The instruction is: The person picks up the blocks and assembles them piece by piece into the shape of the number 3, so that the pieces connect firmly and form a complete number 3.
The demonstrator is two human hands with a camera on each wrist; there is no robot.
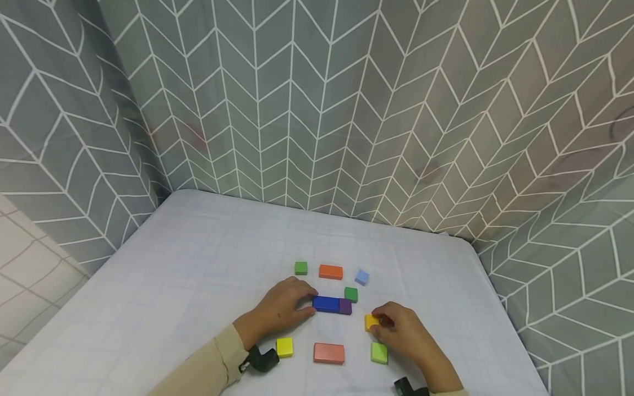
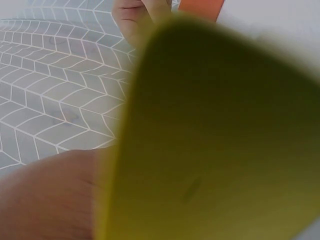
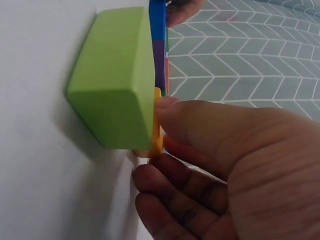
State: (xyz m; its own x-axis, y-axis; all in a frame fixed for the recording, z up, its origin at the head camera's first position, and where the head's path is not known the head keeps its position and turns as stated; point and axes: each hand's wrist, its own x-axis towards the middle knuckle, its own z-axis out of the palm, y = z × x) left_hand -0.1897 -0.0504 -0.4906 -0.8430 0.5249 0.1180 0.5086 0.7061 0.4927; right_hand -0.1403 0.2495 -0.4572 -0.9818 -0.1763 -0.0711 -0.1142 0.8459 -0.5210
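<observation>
My left hand (image 1: 281, 302) grips the left end of a blue block (image 1: 326, 303), thumb on the near side and fingers on the far side. A purple block (image 1: 345, 306) sits end to end with the blue one. To the right, my right hand (image 1: 402, 330) pinches an orange-yellow block (image 1: 371, 323) between thumb and fingers, a short gap from the purple block. In the right wrist view the thumb (image 3: 185, 117) presses on the orange-yellow block (image 3: 158, 142), partly hidden behind a light green block (image 3: 112, 75). A yellow block (image 2: 215, 140) covers most of the left wrist view.
Behind the blue block lie a green block (image 1: 301, 268), an orange block (image 1: 331, 271), a light blue block (image 1: 362, 277) and a darker green block (image 1: 350, 295). A salmon-red block (image 1: 329, 353) lies in front. White cloth (image 1: 198, 264) covers the table, with a patterned curtain (image 1: 317, 110) behind.
</observation>
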